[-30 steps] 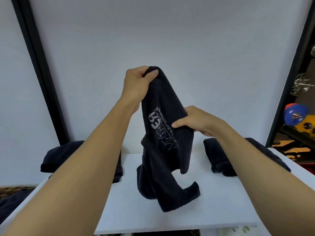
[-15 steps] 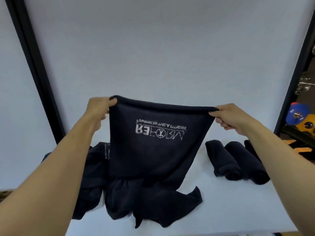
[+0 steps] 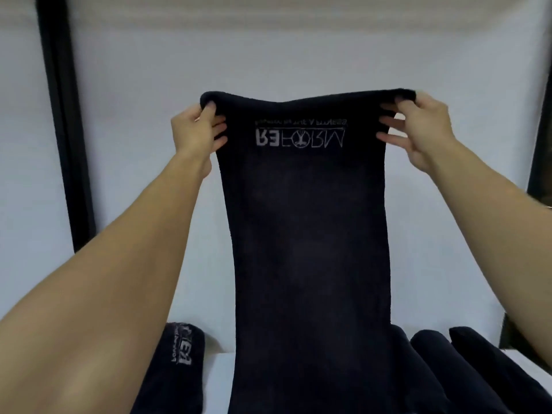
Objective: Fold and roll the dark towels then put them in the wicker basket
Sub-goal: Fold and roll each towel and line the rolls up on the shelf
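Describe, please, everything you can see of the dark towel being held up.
The dark towel is near-black, soft terry-like cloth, hanging flat and lengthwise before the white wall. Pale lettering near its top edge appears upside down. The left hand and right hand grip its two top corners, holding that edge taut and nearly level. Its lower end leaves the frame, so what it touches below cannot be told.

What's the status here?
Left hand, right hand pinch dark towel at top corners; hangs flat, logo upside down. Rolled towels at right. Wicker basket not in view.
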